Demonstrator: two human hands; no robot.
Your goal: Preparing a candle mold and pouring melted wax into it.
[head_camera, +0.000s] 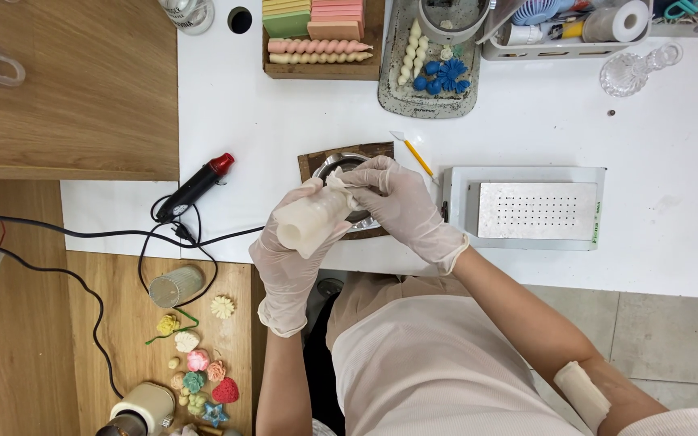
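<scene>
My left hand (288, 266), in a white glove, grips a cream, ribbed cylinder candle (310, 220) tilted over the front edge of the white table (648, 242). My right hand (401, 206), also gloved, pinches the candle's upper end with its fingertips. Both hands are above a round metal bowl (341, 165) that rests on a dark brown mat (317, 161). Most of the bowl is hidden behind the hands and candle.
A heat gun (195, 187) with a red tip and black cord lies to the left. To the right stands a perforated metal plate (536, 210), with a yellow-handled tool (414, 152) beside it. Trays of twisted candles (321, 50) and blue flowers (444, 77) line the back; small wax shapes (195, 363) sit lower left.
</scene>
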